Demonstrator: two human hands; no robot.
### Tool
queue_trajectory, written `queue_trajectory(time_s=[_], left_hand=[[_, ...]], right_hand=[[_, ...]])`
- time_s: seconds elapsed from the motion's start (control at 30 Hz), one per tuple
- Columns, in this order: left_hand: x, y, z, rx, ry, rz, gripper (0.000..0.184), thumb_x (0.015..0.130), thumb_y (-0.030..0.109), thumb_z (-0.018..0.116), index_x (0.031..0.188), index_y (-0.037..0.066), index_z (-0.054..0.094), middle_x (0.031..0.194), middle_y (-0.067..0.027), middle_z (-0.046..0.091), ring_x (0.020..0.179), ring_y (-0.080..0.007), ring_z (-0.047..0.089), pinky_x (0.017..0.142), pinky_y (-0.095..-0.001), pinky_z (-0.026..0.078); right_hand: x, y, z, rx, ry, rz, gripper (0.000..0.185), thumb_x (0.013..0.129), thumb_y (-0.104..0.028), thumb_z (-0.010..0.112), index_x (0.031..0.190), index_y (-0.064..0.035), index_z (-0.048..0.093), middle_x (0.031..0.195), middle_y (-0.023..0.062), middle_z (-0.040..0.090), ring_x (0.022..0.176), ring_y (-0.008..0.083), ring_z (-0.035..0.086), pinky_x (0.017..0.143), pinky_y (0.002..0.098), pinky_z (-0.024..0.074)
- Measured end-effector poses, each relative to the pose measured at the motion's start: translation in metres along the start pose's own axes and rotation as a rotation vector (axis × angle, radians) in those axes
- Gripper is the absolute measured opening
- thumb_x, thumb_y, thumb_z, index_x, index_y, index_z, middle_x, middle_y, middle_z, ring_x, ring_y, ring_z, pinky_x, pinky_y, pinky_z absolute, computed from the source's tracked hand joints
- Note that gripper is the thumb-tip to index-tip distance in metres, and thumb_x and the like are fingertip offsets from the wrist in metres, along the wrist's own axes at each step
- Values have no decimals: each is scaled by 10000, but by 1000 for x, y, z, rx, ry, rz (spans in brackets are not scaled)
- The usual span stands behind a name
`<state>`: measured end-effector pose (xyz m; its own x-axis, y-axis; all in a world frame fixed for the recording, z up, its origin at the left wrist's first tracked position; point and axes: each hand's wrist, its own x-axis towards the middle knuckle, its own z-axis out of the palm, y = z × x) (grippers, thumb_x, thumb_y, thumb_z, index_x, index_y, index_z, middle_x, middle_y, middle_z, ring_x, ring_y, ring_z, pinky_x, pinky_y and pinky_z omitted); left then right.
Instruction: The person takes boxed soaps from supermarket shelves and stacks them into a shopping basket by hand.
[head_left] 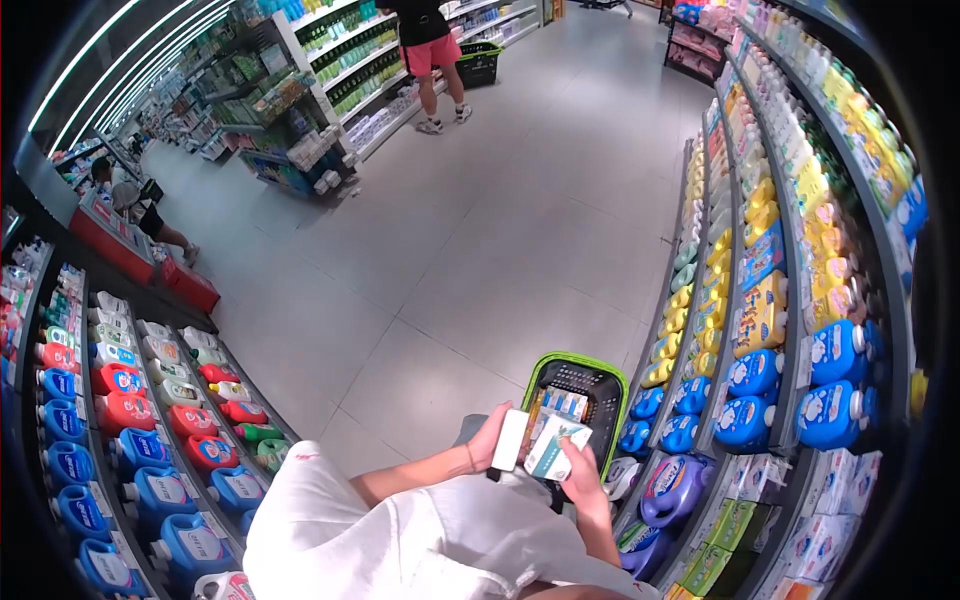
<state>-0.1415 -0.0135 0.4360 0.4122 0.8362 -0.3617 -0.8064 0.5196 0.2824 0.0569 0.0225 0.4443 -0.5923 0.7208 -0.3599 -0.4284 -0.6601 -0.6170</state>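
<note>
My left hand (488, 438) is closed on a plain white box (510, 440), held upright in front of my body. Close beside it on the right, my right hand (578, 470) grips a white and teal box (556, 450) with its printed face up and the thumb on top. Both boxes are over the near part of a black shopping basket (622, 385) with a green rim. Inside the basket lie some packaged goods (565, 403), partly hidden by the boxes and my hands.
Shelves of detergent bottles stand on the left (125, 410) and right (745, 400). Tiled floor (450, 250) stretches ahead. A person in pink shorts (430, 55) stands by a far shelf near another basket (480, 66). Another person (150, 215) is at the far left by a red stand (110, 235).
</note>
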Motion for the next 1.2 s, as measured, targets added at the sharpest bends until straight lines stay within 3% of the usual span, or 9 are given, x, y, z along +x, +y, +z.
queue_trajectory(time_s=[0.07,0.17,0.23,0.33,0.37,0.5,0.87,1.03,1.2], left_hand=[[-11,-32,-2,72,309,13,521,919,544,297,966,91,549,723,-54,587,599,-201,609,519,-317,498],[-35,-61,-1,134,342,-14,573,921,590,264,1045,104,542,841,-56,579,689,-204,574,573,-319,481],[-41,-75,6,77,372,-10,573,920,592,277,1070,105,539,847,-58,581,704,-205,580,581,-328,489],[-49,-89,15,209,365,90,577,924,570,314,1157,91,536,1014,-92,608,851,-234,614,704,-378,525],[-45,-96,14,189,386,145,590,935,543,316,1219,61,503,1130,-115,595,1004,-256,595,861,-394,488],[-39,-97,11,190,293,143,575,958,479,308,1239,7,475,1192,-130,573,1117,-253,544,979,-395,411],[-7,-83,-6,325,272,89,492,966,433,359,1193,17,489,1152,-125,582,1090,-235,552,956,-383,427],[-11,-70,19,536,552,177,413,873,291,646,1104,1,464,970,-115,618,874,-151,615,741,-284,513],[-6,-65,7,545,487,175,421,854,253,678,1097,-1,447,916,-107,630,827,-140,625,699,-269,520]], right_hand=[[-11,12,-18,47,-29,64,359,940,-152,507,1262,-4,443,1137,101,589,1001,210,610,853,349,508],[-21,17,-28,54,-244,279,326,951,-172,488,1225,3,462,1056,111,622,894,214,646,780,339,544],[-31,20,-25,-14,-169,270,292,947,-165,503,1186,1,482,1015,102,629,863,188,650,761,320,549],[-40,25,-25,-54,-125,253,298,923,-138,553,1187,-13,492,1059,67,611,921,143,628,773,282,532],[-44,22,-24,-67,-119,262,302,921,-137,557,1191,-18,494,1063,59,610,923,136,626,775,275,528],[-53,14,-22,-126,-65,207,314,924,-155,556,1208,-32,500,1081,39,605,954,117,612,793,262,514],[-63,-5,-19,-146,84,57,408,904,-124,575,1262,-20,411,1154,73,548,1065,141,546,894,288,462],[-62,-6,-38,-217,148,-30,411,897,-137,585,1262,-16,439,1163,70,560,1036,134,560,868,270,462],[-60,-26,-34,-178,264,-63,382,896,-153,589,1240,-31,476,1114,64,598,981,138,597,821,285,495]])
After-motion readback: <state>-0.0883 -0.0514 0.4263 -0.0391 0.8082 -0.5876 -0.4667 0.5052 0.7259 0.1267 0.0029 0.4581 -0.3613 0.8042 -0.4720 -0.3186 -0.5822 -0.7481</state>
